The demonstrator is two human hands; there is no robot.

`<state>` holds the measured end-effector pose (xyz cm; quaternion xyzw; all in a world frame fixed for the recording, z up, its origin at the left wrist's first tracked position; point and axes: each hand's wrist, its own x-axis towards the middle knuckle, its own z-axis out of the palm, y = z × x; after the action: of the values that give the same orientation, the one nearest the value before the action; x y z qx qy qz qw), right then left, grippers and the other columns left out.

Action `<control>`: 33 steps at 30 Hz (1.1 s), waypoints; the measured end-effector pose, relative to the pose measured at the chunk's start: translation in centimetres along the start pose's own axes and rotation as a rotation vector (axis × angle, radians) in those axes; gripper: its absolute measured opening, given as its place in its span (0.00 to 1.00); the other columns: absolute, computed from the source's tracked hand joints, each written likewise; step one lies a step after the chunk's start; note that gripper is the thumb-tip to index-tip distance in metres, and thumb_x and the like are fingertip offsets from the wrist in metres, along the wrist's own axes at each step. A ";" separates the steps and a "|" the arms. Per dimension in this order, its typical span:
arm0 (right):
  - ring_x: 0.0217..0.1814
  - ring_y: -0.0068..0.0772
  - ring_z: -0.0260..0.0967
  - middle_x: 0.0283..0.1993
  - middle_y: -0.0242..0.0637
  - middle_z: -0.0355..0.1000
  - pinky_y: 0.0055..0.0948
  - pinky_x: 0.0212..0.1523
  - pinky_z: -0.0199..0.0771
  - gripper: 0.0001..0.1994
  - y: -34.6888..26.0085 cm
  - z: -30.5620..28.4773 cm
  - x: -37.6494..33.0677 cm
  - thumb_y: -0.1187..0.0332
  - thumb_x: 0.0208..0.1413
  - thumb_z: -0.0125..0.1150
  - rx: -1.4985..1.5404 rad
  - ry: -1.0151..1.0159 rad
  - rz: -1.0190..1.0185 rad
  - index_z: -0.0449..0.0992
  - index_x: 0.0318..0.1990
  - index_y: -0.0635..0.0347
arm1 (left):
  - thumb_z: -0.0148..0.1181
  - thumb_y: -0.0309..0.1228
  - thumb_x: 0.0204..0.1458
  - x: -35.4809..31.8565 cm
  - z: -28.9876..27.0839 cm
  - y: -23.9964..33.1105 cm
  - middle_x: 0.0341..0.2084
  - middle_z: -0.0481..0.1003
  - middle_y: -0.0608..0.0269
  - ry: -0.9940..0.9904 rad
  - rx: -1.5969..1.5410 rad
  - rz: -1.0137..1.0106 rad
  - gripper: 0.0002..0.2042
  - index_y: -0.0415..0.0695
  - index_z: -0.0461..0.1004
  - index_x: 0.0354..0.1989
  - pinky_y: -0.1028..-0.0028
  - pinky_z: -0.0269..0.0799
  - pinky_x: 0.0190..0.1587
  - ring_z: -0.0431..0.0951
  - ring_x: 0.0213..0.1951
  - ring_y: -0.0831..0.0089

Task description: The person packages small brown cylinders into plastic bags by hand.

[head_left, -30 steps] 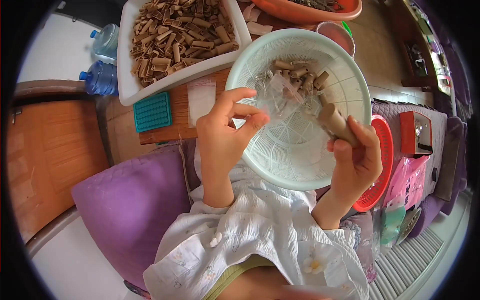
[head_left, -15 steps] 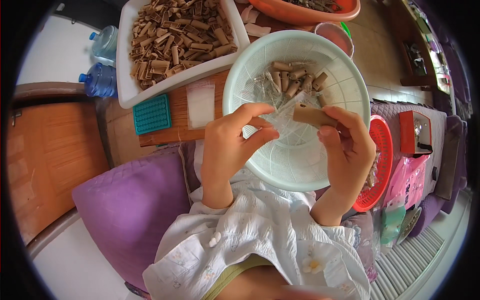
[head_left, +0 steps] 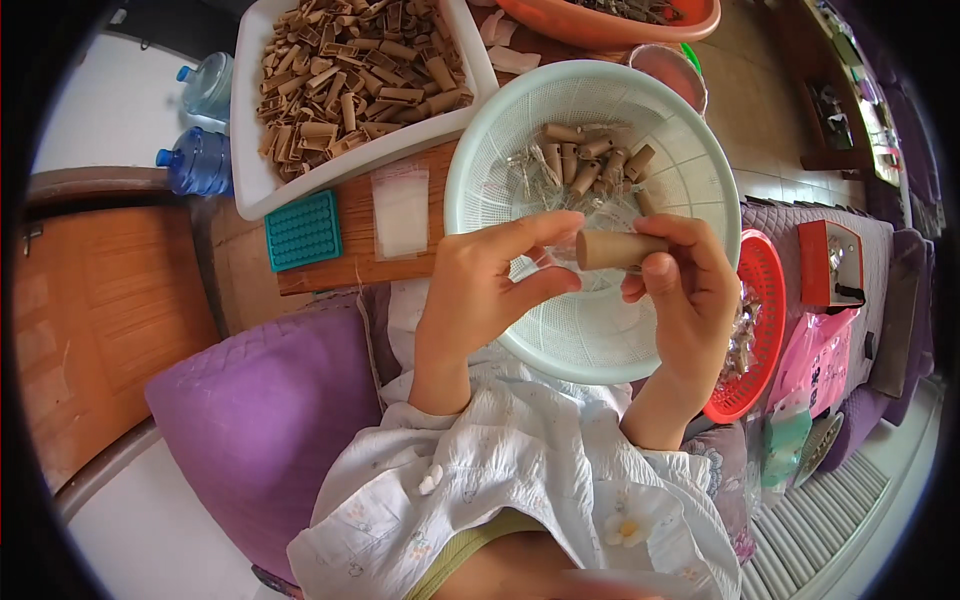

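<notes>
Over a pale green mesh basket point(head_left: 480, 300), my right hand point(head_left: 690, 275) pinches a smooth brown tube point(head_left: 615, 250) by its right end. The tube lies level, its other end pointing left. My left hand point(head_left: 480, 280) is closed at that end, thumb and fingers gripping a clear plastic bag point(head_left: 548, 260); the film is hard to make out and I cannot tell whether the tube is inside it. Below, in the basket, lie several brown tubes point(head_left: 588, 178) among crinkled clear wrappers.
A white tray point(head_left: 300, 190) heaped with brown pieces stands at upper left. Beside it are a teal moulded tray point(head_left: 303, 230) and a stack of clear bags point(head_left: 402, 205). A red basket point(head_left: 765, 330) sits to the right, an orange basin point(head_left: 610, 25) at the back.
My left hand has moved right with the clear bag, up to the tube's left end. The tube has turned from slanted to level and come slightly lower.
</notes>
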<state>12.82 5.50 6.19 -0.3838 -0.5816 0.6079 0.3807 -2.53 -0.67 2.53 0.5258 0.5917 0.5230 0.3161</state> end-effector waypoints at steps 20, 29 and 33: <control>0.20 0.22 0.66 0.23 0.38 0.69 0.18 0.20 0.65 0.06 -1.6 0.6 -1.5 0.73 0.46 0.57 -0.516 0.116 0.018 0.71 0.30 0.68 | 0.65 0.33 0.31 -0.6 0.3 1.0 0.24 0.74 0.62 0.100 0.210 0.277 0.19 0.45 0.73 0.36 0.75 0.70 0.26 0.74 0.25 0.69; 0.26 0.28 0.70 0.25 0.36 0.69 0.22 0.24 0.69 0.09 -2.1 0.8 -1.0 0.78 0.38 0.60 -0.619 -0.023 -0.301 0.72 0.31 0.65 | 0.65 0.31 0.33 -0.7 0.7 1.2 0.27 0.75 0.61 0.079 0.144 0.251 0.16 0.43 0.73 0.34 0.74 0.71 0.30 0.75 0.27 0.66; 0.28 0.29 0.71 0.28 0.37 0.71 0.21 0.28 0.72 0.10 -1.6 1.3 -0.7 0.80 0.37 0.60 -0.491 -0.036 -0.321 0.72 0.32 0.65 | 0.66 0.30 0.32 -0.8 1.1 0.4 0.25 0.75 0.63 0.073 0.094 0.196 0.16 0.43 0.73 0.33 0.78 0.68 0.25 0.74 0.23 0.72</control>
<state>11.99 4.35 7.84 -0.3566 -0.7714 0.3875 0.3573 -1.24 -1.16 2.51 0.5758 0.5726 0.5419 0.2166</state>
